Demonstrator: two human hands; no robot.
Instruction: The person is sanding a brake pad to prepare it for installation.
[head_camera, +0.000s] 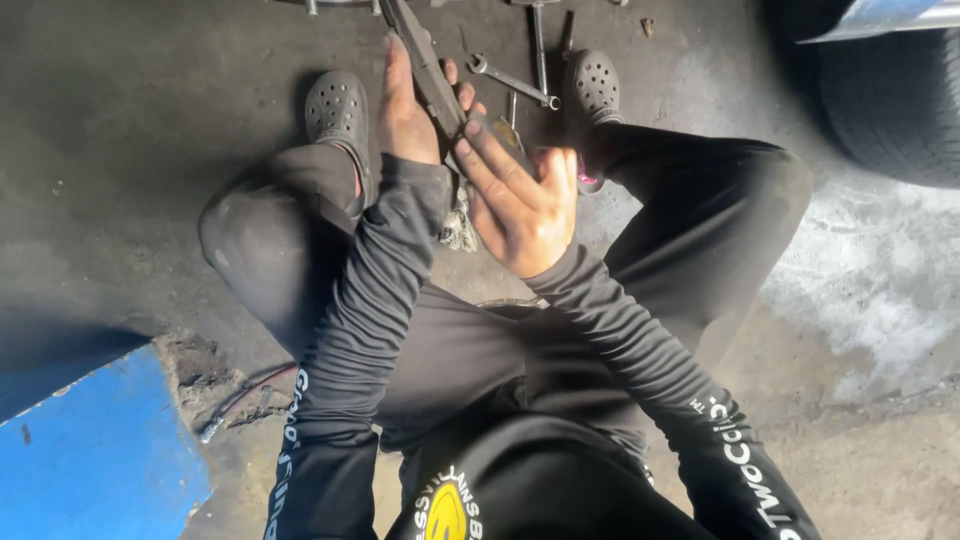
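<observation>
Left hand (408, 112) wraps the long dark metal bar (428, 75) from the left side, fingers curled around it, clamped on. Right hand (522, 195) sits just below and right of the bar's near end, palm up toward the camera, fingers spread and laid against that end (497, 132); touching it, but full grip or not, cannot tell. Bar held above the floor between the two grey perforated clogs (338, 110), over the person's knees. Long axis runs diagonal: far end points up-left toward the top edge of the view, near end down-right toward the right hand's palm. Far tip cut off by the frame. Beyond the bar, on the dark concrete floor (150, 120), a combination wrench (512, 82) lies just right of it, with other thin metal tools near the top edge, close but apart. Open floor left of the bar, wide and bare. Right of the bar, a black tyre (890, 110) stands well apart at the upper right corner. Blue panel (90, 450) at the lower left, well away from the bar. Black-sleeved forearms close in from below.
</observation>
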